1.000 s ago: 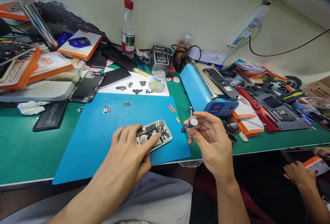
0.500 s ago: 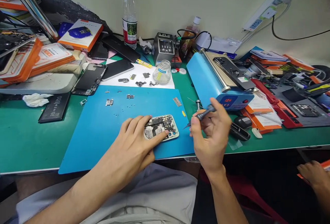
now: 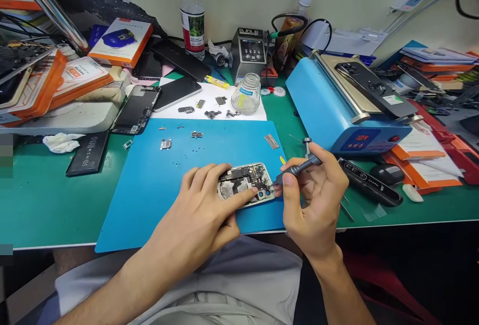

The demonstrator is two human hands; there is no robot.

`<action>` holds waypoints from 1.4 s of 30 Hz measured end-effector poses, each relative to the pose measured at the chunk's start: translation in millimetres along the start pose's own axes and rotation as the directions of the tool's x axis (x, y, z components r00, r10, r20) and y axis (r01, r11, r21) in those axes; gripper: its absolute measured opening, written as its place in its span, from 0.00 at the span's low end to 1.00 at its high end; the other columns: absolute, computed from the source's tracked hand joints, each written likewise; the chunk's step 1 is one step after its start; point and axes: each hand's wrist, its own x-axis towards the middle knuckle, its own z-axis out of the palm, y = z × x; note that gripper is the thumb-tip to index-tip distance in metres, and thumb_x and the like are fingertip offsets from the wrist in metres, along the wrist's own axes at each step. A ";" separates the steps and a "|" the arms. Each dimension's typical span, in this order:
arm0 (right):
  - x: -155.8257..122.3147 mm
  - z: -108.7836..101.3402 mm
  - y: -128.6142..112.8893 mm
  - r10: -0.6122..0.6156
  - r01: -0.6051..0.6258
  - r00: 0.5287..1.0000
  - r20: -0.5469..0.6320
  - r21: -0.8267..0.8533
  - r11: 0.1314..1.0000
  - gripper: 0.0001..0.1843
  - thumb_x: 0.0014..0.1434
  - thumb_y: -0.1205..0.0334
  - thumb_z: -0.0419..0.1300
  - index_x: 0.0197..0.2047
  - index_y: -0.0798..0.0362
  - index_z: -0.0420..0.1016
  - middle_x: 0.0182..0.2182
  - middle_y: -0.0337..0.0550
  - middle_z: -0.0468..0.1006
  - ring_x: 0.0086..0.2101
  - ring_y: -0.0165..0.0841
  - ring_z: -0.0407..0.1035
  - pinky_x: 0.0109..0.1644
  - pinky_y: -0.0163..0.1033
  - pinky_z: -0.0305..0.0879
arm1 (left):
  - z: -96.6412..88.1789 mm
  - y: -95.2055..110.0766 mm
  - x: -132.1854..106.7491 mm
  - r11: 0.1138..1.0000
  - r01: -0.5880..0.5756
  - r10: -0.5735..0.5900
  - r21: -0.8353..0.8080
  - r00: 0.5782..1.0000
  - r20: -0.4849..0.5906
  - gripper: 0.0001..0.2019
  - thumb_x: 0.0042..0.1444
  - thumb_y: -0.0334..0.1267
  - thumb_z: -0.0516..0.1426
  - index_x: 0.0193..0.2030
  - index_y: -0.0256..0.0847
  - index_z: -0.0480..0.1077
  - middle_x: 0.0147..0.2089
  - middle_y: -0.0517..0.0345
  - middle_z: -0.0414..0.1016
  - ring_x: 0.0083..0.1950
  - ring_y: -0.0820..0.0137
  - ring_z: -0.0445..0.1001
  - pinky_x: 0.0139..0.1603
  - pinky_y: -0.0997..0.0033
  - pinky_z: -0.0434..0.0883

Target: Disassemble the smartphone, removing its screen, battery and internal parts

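Observation:
An opened phone body (image 3: 250, 180) with bare circuit parts lies on the blue work mat (image 3: 157, 185) near its front edge. My left hand (image 3: 204, 210) rests flat on the phone's left part, fingers stretched over it and pressing it down. My right hand (image 3: 314, 200) is closed on a small grey screwdriver (image 3: 299, 167), whose tip touches the phone's right end by the camera holes. Tiny screws and small metal brackets (image 3: 165, 144) lie scattered on the mat behind the phone.
A blue heating machine (image 3: 329, 115) with a black phone on top stands to the right. Behind the mat are a glass jar (image 3: 246, 95), a soldering station (image 3: 250, 54), a water bottle (image 3: 192, 15), black screens (image 3: 136, 110) and orange boxes (image 3: 71, 83). A black battery (image 3: 89, 153) lies left.
My right hand turned the screwdriver point-down and brought it left to the phone's right end. My left hand stayed on the phone. The view shifted, so another person's hand left the frame.

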 end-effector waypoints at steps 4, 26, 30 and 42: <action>-1.6 -0.2 0.7 -0.007 0.007 1.000 0.005 -0.040 0.999 0.41 0.72 0.72 0.63 0.81 0.40 0.56 0.66 0.57 0.77 0.52 0.43 0.85 0.45 0.50 0.90 | 0.2 -0.5 0.5 1.000 0.002 -0.002 -0.014 1.000 -0.003 0.29 0.69 0.30 0.59 0.73 0.59 0.73 0.73 0.40 0.60 0.73 0.42 0.63 0.68 0.32 0.68; 3.0 -3.2 4.7 -0.287 0.296 0.954 0.085 -0.120 0.948 0.43 0.68 0.78 0.61 0.81 0.47 0.58 0.63 0.53 0.80 0.55 0.42 0.81 0.57 0.55 0.85 | -2.5 0.2 -0.1 1.000 0.014 -0.014 -0.026 1.000 0.016 0.30 0.69 0.29 0.60 0.74 0.59 0.71 0.75 0.39 0.61 0.74 0.42 0.63 0.67 0.32 0.70; 6.8 -5.0 3.4 -0.301 0.305 0.950 0.077 -0.045 0.951 0.40 0.67 0.74 0.61 0.80 0.47 0.61 0.71 0.57 0.74 0.67 0.51 0.75 0.59 0.62 0.84 | -8.0 5.7 2.7 1.000 0.010 -0.009 -0.013 1.000 0.014 0.24 0.74 0.34 0.59 0.73 0.57 0.73 0.78 0.38 0.60 0.76 0.41 0.62 0.68 0.29 0.68; 5.3 -1.1 -0.2 -0.084 0.083 0.997 -0.002 0.097 0.992 0.39 0.70 0.75 0.65 0.77 0.42 0.61 0.48 0.45 0.82 0.43 0.36 0.83 0.39 0.42 0.86 | 10.9 28.6 46.6 0.989 0.122 -0.130 -0.089 0.987 -0.092 0.08 0.77 0.39 0.60 0.46 0.43 0.81 0.46 0.54 0.80 0.44 0.59 0.71 0.45 0.55 0.70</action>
